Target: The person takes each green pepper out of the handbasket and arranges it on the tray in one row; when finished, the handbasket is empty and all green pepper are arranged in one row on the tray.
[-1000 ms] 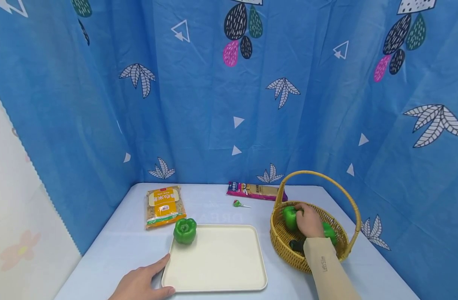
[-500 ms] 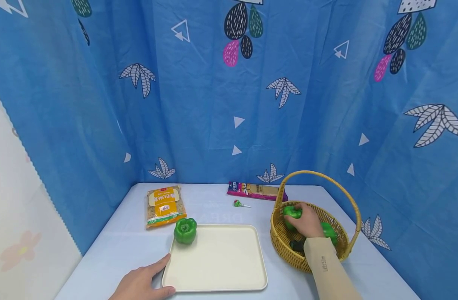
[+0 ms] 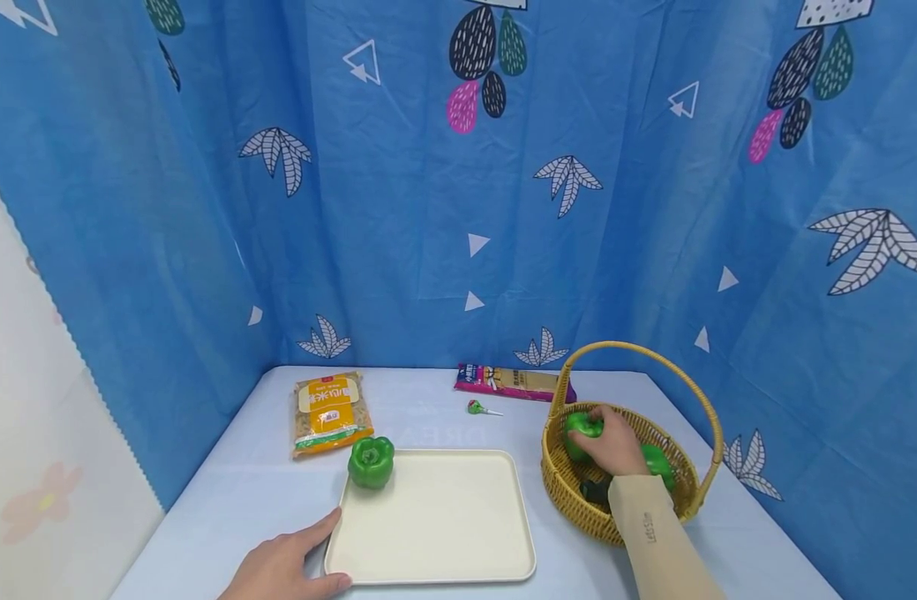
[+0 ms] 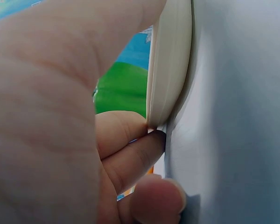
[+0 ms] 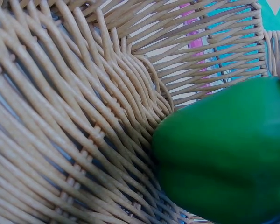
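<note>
R hand on pepper in basket; L hand at tray edge.

R hand [image 3: 614, 440] inside wicker basket [image 3: 559, 479], fingers curled over green pepper [image 3: 583, 427] at basket's left-rear wall; wrist view shows pepper [image 5: 228, 154] close against the weave. 2nd green pepper [image 3: 657, 462] in basket, partly hidden behind the hand. L hand [image 3: 282, 567] flat on table [image 3: 226, 492], fingers relaxed, touching front-left edge of cream tray [image 3: 436, 521], gripping nothing. 3rd pepper [image 3: 371, 462] on tray's rear-left corner. Yellow packet [image 3: 328, 412], pink packet [image 3: 513, 382], lollipop [image 3: 475, 407] lie behind the tray.
</note>
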A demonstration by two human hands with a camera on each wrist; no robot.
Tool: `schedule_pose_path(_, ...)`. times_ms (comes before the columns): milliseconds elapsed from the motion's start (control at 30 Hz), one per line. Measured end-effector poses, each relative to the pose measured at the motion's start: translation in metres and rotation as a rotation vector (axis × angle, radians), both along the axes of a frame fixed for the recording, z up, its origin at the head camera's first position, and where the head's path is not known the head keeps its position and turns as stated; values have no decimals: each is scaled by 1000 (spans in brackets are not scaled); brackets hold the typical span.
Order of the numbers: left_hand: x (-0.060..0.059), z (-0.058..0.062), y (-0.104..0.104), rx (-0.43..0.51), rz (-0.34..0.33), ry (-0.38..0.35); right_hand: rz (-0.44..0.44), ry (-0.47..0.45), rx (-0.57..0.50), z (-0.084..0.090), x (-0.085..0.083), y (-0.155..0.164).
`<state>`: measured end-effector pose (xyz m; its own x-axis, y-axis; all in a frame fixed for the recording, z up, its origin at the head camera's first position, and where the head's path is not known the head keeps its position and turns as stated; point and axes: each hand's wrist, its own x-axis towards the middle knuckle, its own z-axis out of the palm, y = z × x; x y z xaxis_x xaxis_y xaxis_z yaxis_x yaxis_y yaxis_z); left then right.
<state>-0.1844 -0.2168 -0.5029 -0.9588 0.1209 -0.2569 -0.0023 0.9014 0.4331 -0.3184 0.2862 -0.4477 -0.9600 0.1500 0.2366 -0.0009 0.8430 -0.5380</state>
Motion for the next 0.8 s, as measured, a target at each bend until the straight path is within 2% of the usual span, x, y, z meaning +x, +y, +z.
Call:
schedule_pose_path(200, 0, 0, -3, 2, -42, 49, 2, -9, -2, 0, 0, 0)
schedule_pose_path(333, 1, 0, -2, 3, -25, 22, 4, -5, -15, 0, 1, -1)
schedule_pose_path(433, 1, -1, -2, 10, -20, 14, 19, 36, -40, 3, 2, 1)
schedule_pose_path(600, 0, -1, -3, 16, -33, 26, 28, 92, -71, 27, 10, 0)
schedule_pose_path(800, -2, 0, -5, 0, -60, 51, -16, 132, -99, 53, 33, -20)
